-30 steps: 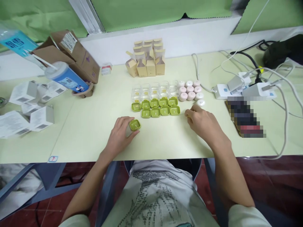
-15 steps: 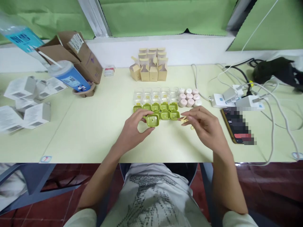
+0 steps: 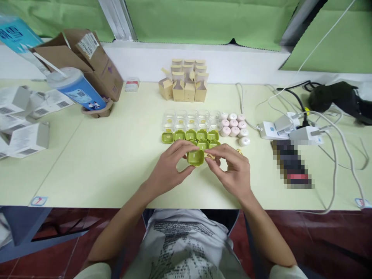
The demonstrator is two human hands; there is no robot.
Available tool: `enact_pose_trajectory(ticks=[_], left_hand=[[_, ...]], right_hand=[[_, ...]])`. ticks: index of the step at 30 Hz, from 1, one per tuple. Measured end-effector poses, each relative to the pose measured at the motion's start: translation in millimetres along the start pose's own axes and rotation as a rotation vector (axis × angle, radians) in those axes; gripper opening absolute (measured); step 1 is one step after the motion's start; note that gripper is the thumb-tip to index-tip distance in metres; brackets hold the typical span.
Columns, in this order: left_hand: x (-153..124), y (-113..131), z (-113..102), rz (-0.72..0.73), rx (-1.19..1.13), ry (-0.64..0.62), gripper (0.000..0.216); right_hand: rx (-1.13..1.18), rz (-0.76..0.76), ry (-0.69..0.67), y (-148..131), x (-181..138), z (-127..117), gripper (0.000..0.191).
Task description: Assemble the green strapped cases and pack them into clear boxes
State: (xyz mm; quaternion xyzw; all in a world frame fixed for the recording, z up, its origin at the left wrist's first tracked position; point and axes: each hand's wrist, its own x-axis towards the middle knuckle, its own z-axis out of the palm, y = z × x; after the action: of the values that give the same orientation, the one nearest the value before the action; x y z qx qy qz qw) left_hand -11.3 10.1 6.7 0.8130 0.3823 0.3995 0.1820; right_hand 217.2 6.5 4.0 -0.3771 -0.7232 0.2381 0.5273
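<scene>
Between the thumb and fingers of my left hand (image 3: pixel 167 166) is a small green square cup (image 3: pixel 195 158), its hollow facing up toward me. My right hand (image 3: pixel 234 172) pinches a small yellow loop-like piece (image 3: pixel 209 156) close against the cup's right side; whether it touches the cup I cannot tell. Just beyond my fingers stand rows of similar green cups (image 3: pixel 190 135), partly hidden by my hands. Clear plastic covers (image 3: pixel 192 116) sit behind them. More small yellow pieces (image 3: pixel 239 151) lie beyond my right hand.
Pink and white round pieces (image 3: pixel 234 131) are grouped right of the clear covers. Open tan boxes (image 3: pixel 189 91) stand by the wall. A power strip (image 3: pixel 271 130), cables and a phone (image 3: pixel 290 162) lie right. White boxes (image 3: pixel 29 139), a blue drink cup (image 3: pixel 84 95) and a cardboard box (image 3: pixel 107 73) occupy the left.
My right hand has moved left with the yellow piece, up to the green cup. My left hand has shifted slightly right and nearer my body, still gripping the cup.
</scene>
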Motion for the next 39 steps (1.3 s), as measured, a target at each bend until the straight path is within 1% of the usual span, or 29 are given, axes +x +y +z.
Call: enact_pose_trajectory(ticks=[2, 4, 8, 11, 14, 17, 22, 25, 30, 35, 39], left_hand=[[-1, 0, 2, 0.007, -0.004, -0.001, 0.048], [-1, -1, 3, 0.007, -0.005, -0.003, 0.049], [-2, -3, 5, -0.008, -0.019, -0.008, 0.05], [-2, -3, 6, -0.019, -0.041, -0.021, 0.047], [-1, -3, 7, -0.02, -0.054, -0.035, 0.047], [-1, -4, 8, -0.01, -0.054, -0.046, 0.047], [-1, -5, 8, -0.003, -0.045, -0.03, 0.049], [-1, -5, 8, -0.005, -0.039, -0.04, 0.046], [-1, -4, 5, 0.001, -0.054, -0.06, 0.049], [-1, -5, 0, -0.027, -0.085, -0.051, 0.047], [0, -5, -3, -0.048, -0.099, -0.063, 0.046]], right_hand=[[-0.068, -0.084, 0.034, 1, -1, 2, 0.029], [-0.13, -0.179, 0.038, 3, -1, 3, 0.034], [-0.229, -0.37, -0.017, 9, -2, 3, 0.042], [-0.287, -0.448, -0.084, 11, -3, 2, 0.04], [-0.323, -0.504, -0.106, 10, -3, 2, 0.035], [-0.322, -0.48, -0.095, 9, -5, 3, 0.032], [-0.309, -0.424, -0.108, 10, -5, 6, 0.028], [-0.306, -0.447, -0.13, 11, -3, 5, 0.028], [-0.427, -0.525, -0.19, 13, -2, -1, 0.024], [-0.433, -0.554, -0.161, 15, -4, 0, 0.024], [-0.372, -0.552, -0.144, 15, -4, 1, 0.022]])
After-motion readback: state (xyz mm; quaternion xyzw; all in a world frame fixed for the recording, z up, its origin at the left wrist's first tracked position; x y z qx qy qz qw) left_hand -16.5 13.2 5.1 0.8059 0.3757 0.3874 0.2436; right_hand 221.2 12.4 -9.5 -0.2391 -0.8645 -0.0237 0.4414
